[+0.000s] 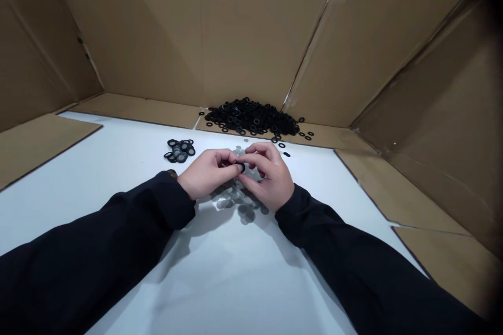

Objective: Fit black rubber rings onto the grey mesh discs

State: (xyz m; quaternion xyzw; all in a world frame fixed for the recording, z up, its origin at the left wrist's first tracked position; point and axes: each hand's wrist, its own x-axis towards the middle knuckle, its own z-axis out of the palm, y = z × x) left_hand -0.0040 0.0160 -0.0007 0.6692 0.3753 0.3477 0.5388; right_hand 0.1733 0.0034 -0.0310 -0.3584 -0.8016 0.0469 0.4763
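Between my two hands, above the middle of the white table, is a small black ring (242, 168). My left hand (214, 171) pinches it between thumb and fingers. The fingers of my right hand (269, 172) are curled in against the ring's other side, thumb below and index finger above. Whether a disc sits inside the ring is hidden by the fingers. Beneath both hands lies a loose spread of thin grey discs (247, 213), partly covered by them. Left of my left hand is a small pile of black rings with grey discs in them (179, 151).
A large heap of black rings (251, 116) rests on a cardboard strip at the back, with a few stray rings (282, 145) in front. Tall cardboard walls (243, 31) enclose the white table (220, 282) at the back and sides.
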